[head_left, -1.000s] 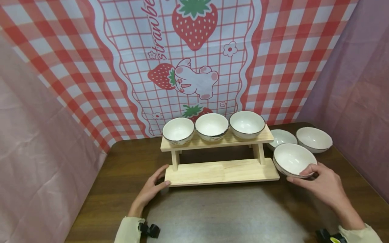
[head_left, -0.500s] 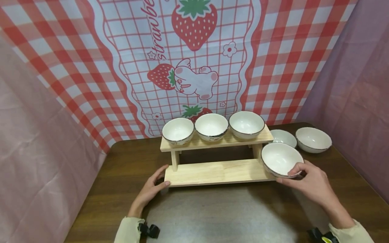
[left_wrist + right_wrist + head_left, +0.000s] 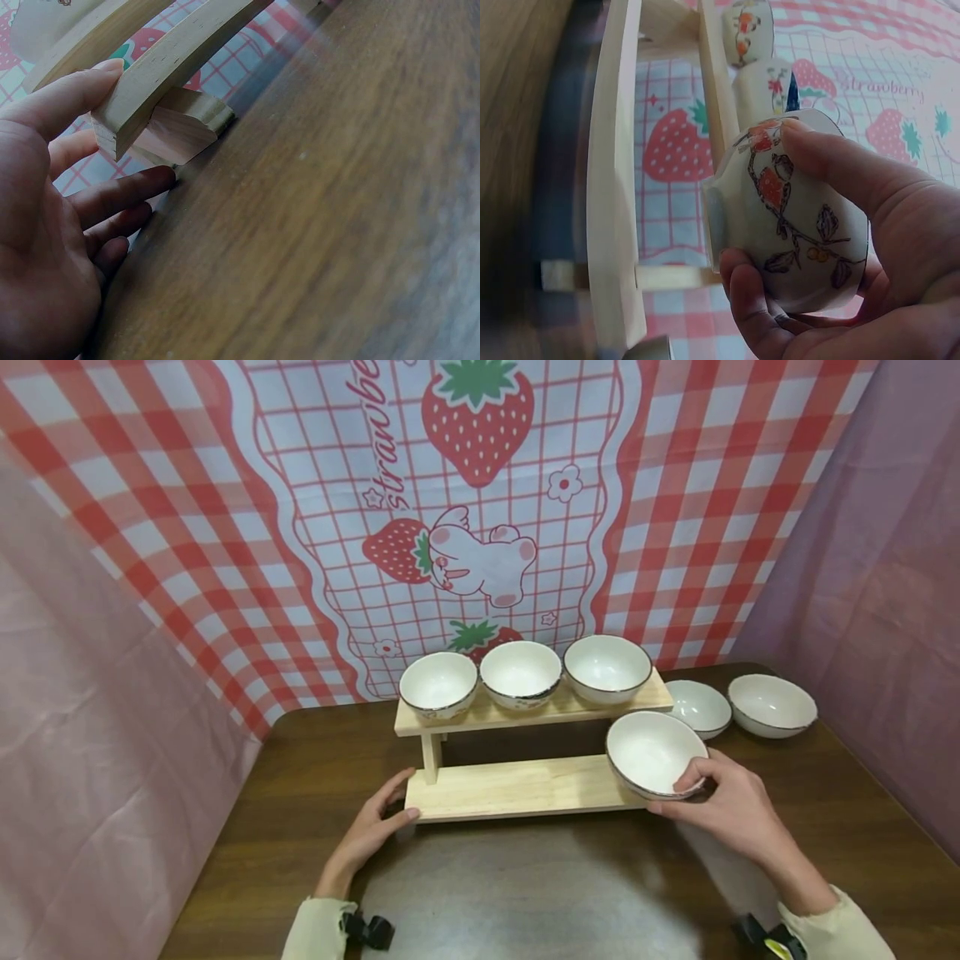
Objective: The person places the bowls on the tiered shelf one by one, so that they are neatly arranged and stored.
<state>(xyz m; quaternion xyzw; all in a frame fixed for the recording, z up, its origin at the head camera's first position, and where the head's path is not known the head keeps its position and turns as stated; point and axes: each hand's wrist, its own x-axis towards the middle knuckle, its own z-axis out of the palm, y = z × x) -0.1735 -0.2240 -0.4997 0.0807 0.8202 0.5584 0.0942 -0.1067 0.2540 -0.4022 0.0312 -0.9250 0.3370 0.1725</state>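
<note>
A two-tier wooden stand (image 3: 510,789) is on the table, three white bowls lined up on its upper board: left bowl (image 3: 438,683), middle bowl (image 3: 521,672), right bowl (image 3: 607,665). My left hand (image 3: 369,827) holds the left end of the lower board, thumb at the front corner and fingers around the end. In my right hand (image 3: 727,806) is another white bowl (image 3: 651,750), pinched at its right side and held over the right end of the lower board. The right wrist view shows this bowl's outside (image 3: 802,217), painted with red flowers and dark leaves.
Two more white bowls, a nearer bowl (image 3: 701,707) and a farther bowl (image 3: 772,705), stand on the brown table (image 3: 300,760) right of the stand. A red checked strawberry cloth (image 3: 570,543) hangs behind, with pink drapes (image 3: 97,710) at the sides.
My right hand has carried its bowl leftward, from beside the stand to over the right end of the lower board. The left hand has stayed in place.
</note>
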